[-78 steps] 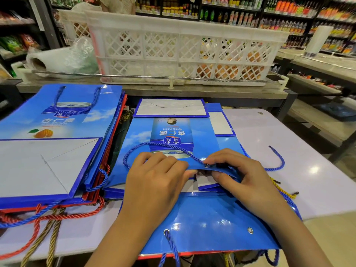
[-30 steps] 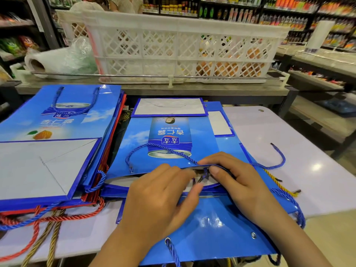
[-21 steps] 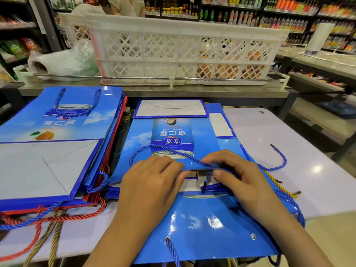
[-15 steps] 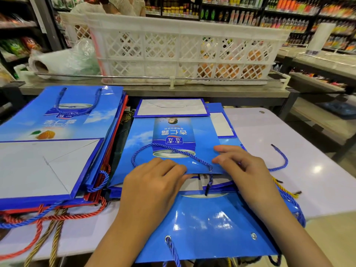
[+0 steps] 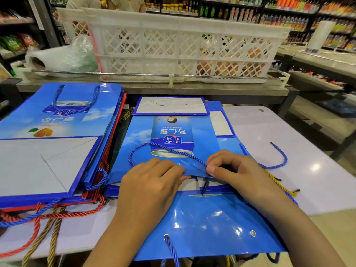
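Two bare forearms reach forward and angle towards each other, wrists straight. The left hand [image 5: 152, 187] lies palm down, knuckles up, its fingers bent and close together, their tips gripping the near edge of a blue bag [image 5: 138, 143]. The right hand [image 5: 237, 174], just beside it, is palm down too, thumb and curled forefinger pinching the same edge, the other fingers curled.

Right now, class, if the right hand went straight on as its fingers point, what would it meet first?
Probably the left hand: its fingertips lie just ahead on the blue bag; depth unclear.
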`<state>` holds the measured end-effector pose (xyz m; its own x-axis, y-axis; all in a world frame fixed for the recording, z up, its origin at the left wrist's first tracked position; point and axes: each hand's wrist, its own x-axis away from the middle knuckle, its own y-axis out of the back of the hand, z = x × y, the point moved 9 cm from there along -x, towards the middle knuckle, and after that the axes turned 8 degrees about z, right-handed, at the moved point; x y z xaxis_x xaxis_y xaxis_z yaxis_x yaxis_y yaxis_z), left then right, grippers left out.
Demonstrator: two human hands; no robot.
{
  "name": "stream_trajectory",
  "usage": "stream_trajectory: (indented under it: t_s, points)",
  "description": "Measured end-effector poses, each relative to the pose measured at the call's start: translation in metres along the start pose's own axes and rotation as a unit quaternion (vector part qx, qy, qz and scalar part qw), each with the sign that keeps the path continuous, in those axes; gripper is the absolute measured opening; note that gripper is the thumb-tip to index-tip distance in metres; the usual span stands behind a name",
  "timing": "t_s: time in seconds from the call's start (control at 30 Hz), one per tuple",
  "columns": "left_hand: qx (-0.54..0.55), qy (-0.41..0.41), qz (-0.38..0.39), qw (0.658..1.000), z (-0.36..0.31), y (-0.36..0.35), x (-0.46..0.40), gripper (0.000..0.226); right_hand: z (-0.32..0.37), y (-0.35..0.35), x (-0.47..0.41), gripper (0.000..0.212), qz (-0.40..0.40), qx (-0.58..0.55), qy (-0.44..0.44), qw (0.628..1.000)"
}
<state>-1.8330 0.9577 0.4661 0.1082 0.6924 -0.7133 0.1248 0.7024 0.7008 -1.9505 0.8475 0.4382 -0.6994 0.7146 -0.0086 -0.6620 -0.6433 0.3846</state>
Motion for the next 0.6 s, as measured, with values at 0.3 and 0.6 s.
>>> stream_trajectory:
  t_s: [0.3, 0.6]
  points:
    - [0.004, 0.005, 0.0, 1.0, 0.001, 0.0, 0.001, 0.032, -0.006, 0.013, 0.005, 0.021, -0.081, -0.074, 0.001, 0.994]
    - [0.013, 0.015, 0.008, 1.0, 0.003, -0.001, 0.001, 0.028, -0.011, 0.017, 0.006, 0.02, -0.114, -0.095, 0.007, 0.989]
